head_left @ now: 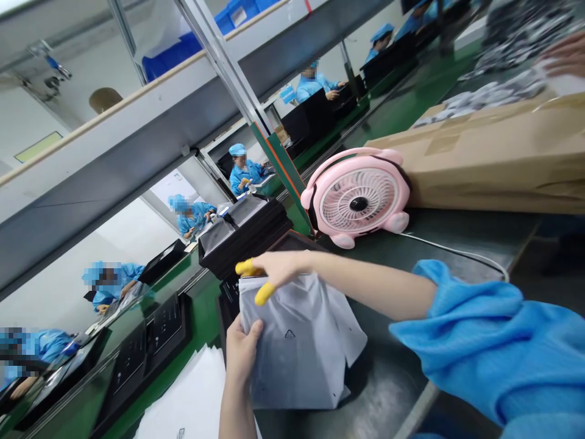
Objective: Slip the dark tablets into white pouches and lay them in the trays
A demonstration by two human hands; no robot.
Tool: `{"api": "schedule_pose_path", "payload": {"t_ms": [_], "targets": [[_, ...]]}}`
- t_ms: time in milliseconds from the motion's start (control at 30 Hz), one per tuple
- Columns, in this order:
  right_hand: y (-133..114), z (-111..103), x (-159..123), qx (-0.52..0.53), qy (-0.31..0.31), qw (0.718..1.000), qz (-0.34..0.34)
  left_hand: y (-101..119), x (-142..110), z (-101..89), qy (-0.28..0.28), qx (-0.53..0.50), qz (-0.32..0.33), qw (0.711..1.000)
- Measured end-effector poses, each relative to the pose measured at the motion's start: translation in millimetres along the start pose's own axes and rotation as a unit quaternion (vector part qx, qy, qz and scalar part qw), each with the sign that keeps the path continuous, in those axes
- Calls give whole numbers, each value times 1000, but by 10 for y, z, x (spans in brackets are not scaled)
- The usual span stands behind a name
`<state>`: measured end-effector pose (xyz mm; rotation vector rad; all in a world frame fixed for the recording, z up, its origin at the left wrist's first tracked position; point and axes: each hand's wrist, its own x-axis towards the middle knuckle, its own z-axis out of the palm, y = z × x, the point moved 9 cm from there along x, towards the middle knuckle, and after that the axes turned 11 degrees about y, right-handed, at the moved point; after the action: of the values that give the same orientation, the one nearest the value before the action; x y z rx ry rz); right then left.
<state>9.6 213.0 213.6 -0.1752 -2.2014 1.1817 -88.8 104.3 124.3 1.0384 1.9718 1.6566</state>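
A frosted plastic bag [297, 347] with a small printed triangle mark is held upright over the dark green bench. Something flat and greyish shows faintly through its lower part; I cannot make out what. My left hand [244, 350] grips the bag's left edge, thumb on the front face. At the top edge, my right hand [278, 271], wearing yellow finger cots, has its thumb in front of the bag and its fingers over the rim, closed on it. The fingers behind the rim are partly hidden. Beside my left wrist lies a stack of white bags or sheets [187, 396].
A pink fan [359, 201] stands beyond my right forearm, its white cable [457, 249] trailing right. Behind it is a large cardboard box [493, 158]. Black trays [247, 235] are stacked ahead; others [141, 353] lie on the green line at left. Several co-workers in blue sit farther off.
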Motion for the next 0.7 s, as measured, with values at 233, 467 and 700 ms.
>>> {"api": "schedule_pose_path", "payload": {"t_ms": [233, 467, 700], "targets": [[272, -221, 180, 189, 229, 954, 44, 43, 128, 63, -27, 56, 32, 998], [528, -841, -195, 176, 335, 925, 38, -188, 222, -77, 13, 36, -17, 999], [589, -525, -201, -87, 222, 967, 94, -142, 288, 24, -8, 68, 2, 998]]}}
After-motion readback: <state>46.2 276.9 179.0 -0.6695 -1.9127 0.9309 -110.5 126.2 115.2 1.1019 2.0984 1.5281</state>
